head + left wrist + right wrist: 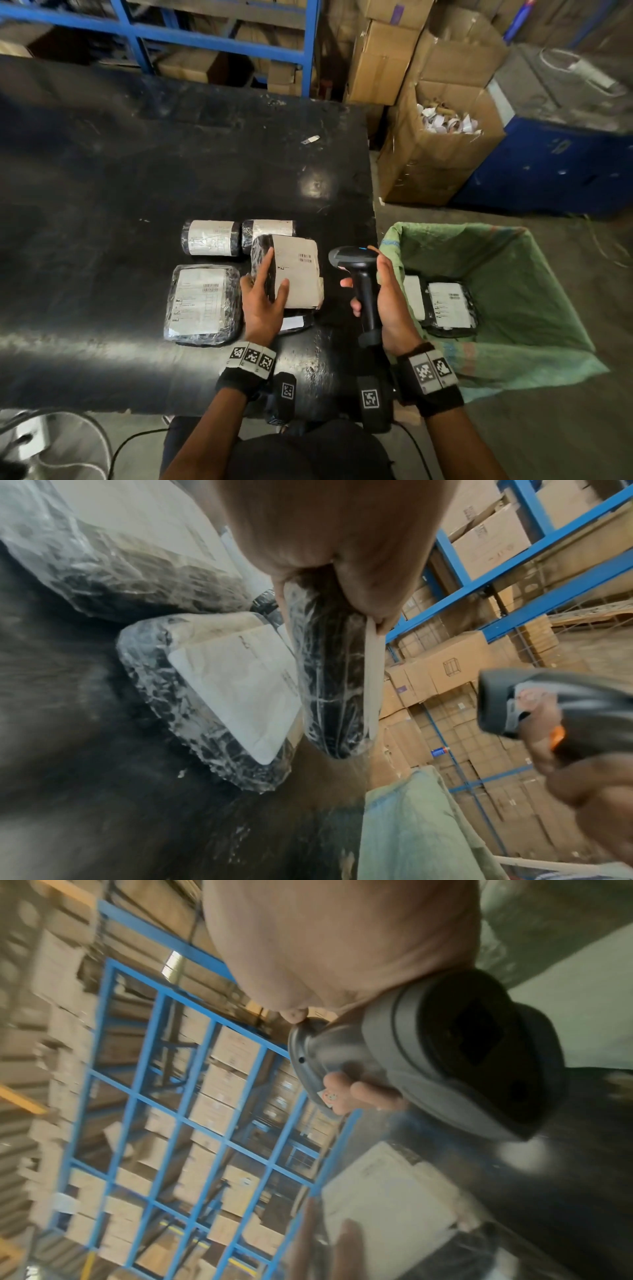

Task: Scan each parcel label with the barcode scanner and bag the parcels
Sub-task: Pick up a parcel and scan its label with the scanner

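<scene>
My left hand (276, 269) grips a black-wrapped parcel (298, 270) by its left edge and holds it tilted above the table, its pale label with barcodes facing up. My right hand (361, 272) grips the handle of a black barcode scanner (354, 263), just right of that parcel, its head turned toward the label. In the left wrist view the held parcel (329, 669) shows edge-on, with the scanner (548, 702) to the right. The right wrist view shows the scanner (445, 1056) above the label (387, 1191). A green sack (520, 260) stands open at the right with labelled parcels (448, 305) inside.
On the black table (137, 171) lie two rolled parcels (209, 238) (269, 228), a flat parcel (202, 303) and another (294, 322) partly hidden under the held one. An open cardboard box of scraps (442, 144) and blue racking (219, 34) stand behind.
</scene>
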